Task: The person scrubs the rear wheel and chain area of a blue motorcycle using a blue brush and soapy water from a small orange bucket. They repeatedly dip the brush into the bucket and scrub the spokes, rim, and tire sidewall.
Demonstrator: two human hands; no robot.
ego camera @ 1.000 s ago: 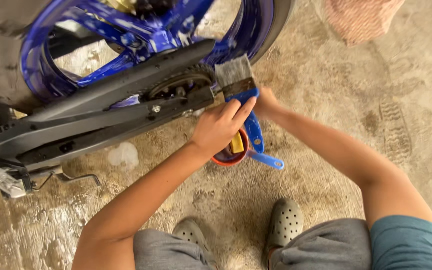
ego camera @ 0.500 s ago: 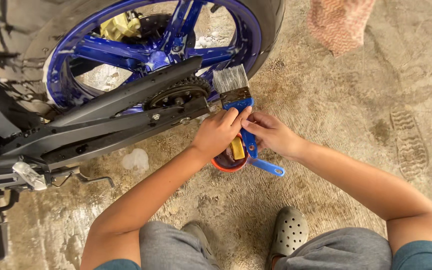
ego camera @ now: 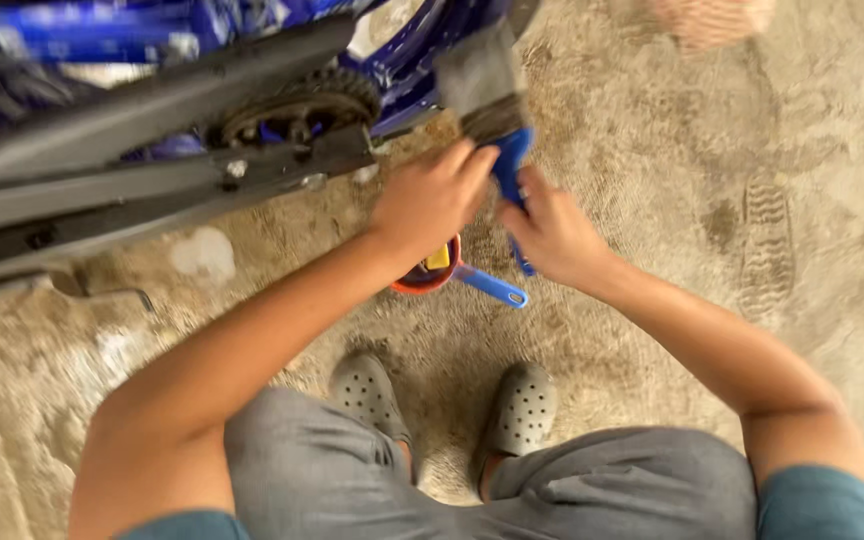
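packages: none | labels: none | signs: none | screens: none

Both hands on blue brush

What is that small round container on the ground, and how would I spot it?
Start at the blue wheel top left, then drop to the concrete floor under the left hand. There sits a small cup, partly hidden by that hand. Its orange rim and blue handle pointing right set it apart from the grey clogs nearer the person.
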